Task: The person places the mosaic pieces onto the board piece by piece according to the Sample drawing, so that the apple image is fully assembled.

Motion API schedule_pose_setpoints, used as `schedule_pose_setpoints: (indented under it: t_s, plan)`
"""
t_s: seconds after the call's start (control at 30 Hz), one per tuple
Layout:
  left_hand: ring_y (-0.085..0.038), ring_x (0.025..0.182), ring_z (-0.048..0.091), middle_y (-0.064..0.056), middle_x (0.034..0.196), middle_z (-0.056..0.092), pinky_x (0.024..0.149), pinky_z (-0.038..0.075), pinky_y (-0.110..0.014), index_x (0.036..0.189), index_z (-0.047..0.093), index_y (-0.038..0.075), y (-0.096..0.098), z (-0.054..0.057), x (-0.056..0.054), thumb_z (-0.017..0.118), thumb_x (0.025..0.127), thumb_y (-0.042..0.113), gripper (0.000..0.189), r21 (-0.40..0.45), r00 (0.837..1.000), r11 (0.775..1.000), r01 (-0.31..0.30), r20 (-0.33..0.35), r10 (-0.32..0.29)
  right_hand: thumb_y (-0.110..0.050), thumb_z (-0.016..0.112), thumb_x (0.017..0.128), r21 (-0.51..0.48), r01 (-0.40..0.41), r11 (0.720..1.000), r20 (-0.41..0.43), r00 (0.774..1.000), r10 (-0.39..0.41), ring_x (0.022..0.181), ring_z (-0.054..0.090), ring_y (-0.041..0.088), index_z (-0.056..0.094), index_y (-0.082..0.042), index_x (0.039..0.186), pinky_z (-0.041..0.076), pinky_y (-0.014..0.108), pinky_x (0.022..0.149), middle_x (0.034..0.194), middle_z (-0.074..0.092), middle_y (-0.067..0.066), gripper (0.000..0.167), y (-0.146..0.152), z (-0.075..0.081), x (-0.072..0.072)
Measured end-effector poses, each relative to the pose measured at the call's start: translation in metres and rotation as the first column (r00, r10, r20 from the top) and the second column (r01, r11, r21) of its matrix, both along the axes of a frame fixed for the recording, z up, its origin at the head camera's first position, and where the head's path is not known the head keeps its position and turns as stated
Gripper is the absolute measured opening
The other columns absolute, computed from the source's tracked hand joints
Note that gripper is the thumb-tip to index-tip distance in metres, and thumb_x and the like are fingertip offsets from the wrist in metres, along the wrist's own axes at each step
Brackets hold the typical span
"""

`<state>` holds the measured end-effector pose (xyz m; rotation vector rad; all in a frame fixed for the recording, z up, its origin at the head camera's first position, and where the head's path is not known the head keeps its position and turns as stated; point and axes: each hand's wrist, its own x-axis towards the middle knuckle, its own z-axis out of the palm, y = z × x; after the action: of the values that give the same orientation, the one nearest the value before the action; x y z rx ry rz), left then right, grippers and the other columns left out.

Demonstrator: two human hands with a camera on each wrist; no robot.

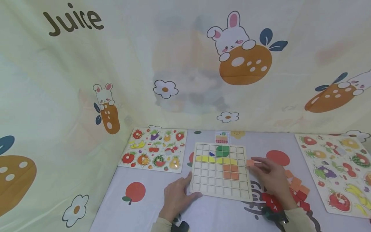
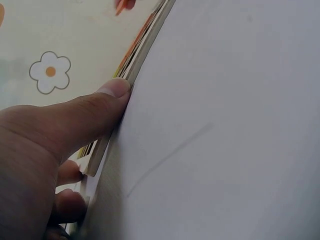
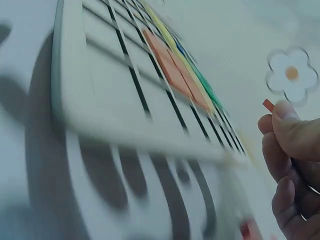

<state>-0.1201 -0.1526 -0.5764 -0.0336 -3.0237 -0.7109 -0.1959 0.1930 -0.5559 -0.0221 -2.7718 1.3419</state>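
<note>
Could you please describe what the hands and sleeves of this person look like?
Left hand and right hand are both bare, without gloves. The left sleeve and right sleeve are pale beige. A dark object shows at the left wrist, a second dark object at the right; their details are unclear.

Your board (image 1: 207,184), pale and gridded, lay flat, partly filled with green, blue, yellow and orange; you held your tile (image 1: 250,163), thin and orange, just beside its right edge.

I'm losing some red pieces (image 1: 301,195) behind the right hand (image 1: 268,174) and its wrist; the rightmost fruit board (image 1: 333,186) is running out of view; the card (image 1: 222,137) is carrying details too small to read.
</note>
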Motion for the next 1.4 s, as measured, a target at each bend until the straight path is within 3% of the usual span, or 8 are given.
schedule_pose_setpoints:
  t_s: [0.1,0.17,0.33,0.4,0.57,0.73,1.03,1.4]
  plan:
    - [-0.004,0.059,0.032,0.014,0.066,0.041,0.061,0.025,-0.024,0.154,0.058,0.028,-0.001,0.0,0.0,0.083,0.078,0.069,0.089,0.001,1.0,1.0,-0.001,0.003,0.001,-0.03,0.078,0.098,0.007,-0.04,0.999,-0.058,0.997,0.04,0.087,0.075,0.026,0.069,-0.011,0.137,0.053,0.024,0.064,0.11,0.079,0.018,0.045,-0.021,0.0,-0.004]
    - [-0.004,0.058,0.033,0.013,0.066,0.042,0.061,0.026,-0.024,0.154,0.058,0.028,-0.001,-0.001,0.0,0.083,0.078,0.069,0.09,0.0,1.0,1.0,-0.001,0.006,0.001,-0.032,0.081,0.096,0.037,-0.058,0.998,-0.075,0.995,0.061,0.089,0.071,0.025,0.072,-0.011,0.132,0.05,0.024,0.065,0.107,0.078,0.015,0.043,-0.034,0.001,-0.006]
    - [-0.004,0.059,0.034,0.013,0.066,0.042,0.062,0.026,-0.025,0.154,0.057,0.028,-0.002,-0.001,-0.001,0.083,0.079,0.068,0.089,0.003,1.0,1.0,0.0,0.019,0.0,-0.037,0.085,0.091,0.074,-0.123,0.99,-0.019,0.992,0.125,0.095,0.063,0.022,0.075,-0.015,0.128,0.047,0.027,0.074,0.11,0.074,0.007,0.044,-0.058,-0.001,-0.01]
    - [-0.004,0.059,0.035,0.013,0.066,0.042,0.062,0.027,-0.025,0.155,0.057,0.028,-0.002,-0.001,-0.001,0.083,0.079,0.068,0.089,0.003,1.0,1.0,-0.002,0.025,0.002,-0.03,0.086,0.091,0.07,-0.158,0.985,0.002,0.987,0.158,0.095,0.064,0.021,0.076,-0.015,0.128,0.05,0.027,0.078,0.113,0.073,0.007,0.042,-0.065,-0.002,-0.012]
    - [-0.005,0.059,0.035,0.013,0.066,0.043,0.062,0.027,-0.025,0.155,0.056,0.029,-0.001,0.0,-0.002,0.083,0.08,0.068,0.089,0.003,0.999,1.0,-0.004,0.038,0.004,-0.022,0.088,0.089,0.088,-0.216,0.973,0.016,0.976,0.215,0.09,0.06,0.019,0.08,-0.012,0.124,0.05,0.024,0.074,0.107,0.07,0.004,0.038,-0.079,-0.003,-0.013]
    - [-0.005,0.059,0.035,0.013,0.067,0.043,0.063,0.027,-0.025,0.155,0.056,0.029,0.0,0.0,-0.001,0.083,0.08,0.068,0.089,0.002,0.999,1.0,-0.004,0.042,0.004,-0.024,0.087,0.089,0.117,-0.217,0.969,0.041,0.976,0.213,0.089,0.055,0.019,0.082,-0.013,0.121,0.045,0.026,0.072,0.1,0.067,0.002,0.034,-0.088,-0.001,-0.013]
    - [-0.005,0.059,0.035,0.013,0.066,0.043,0.062,0.027,-0.025,0.155,0.057,0.028,0.0,0.0,-0.001,0.084,0.079,0.067,0.089,0.008,0.999,1.0,-0.006,0.037,0.006,-0.02,0.087,0.088,0.156,-0.193,0.969,0.051,0.981,0.187,0.088,0.056,0.02,0.083,-0.012,0.117,0.048,0.029,0.072,0.102,0.068,0.004,0.031,-0.096,0.0,-0.014]
    - [-0.005,0.059,0.034,0.013,0.067,0.043,0.062,0.026,-0.025,0.154,0.058,0.028,0.0,-0.002,-0.002,0.084,0.078,0.067,0.089,0.008,0.999,1.0,-0.018,0.031,0.018,-0.028,0.087,0.09,0.164,-0.156,0.974,0.052,0.987,0.149,0.086,0.056,0.02,0.083,-0.012,0.114,0.046,0.032,0.074,0.098,0.068,0.004,0.029,-0.102,0.0,-0.013]
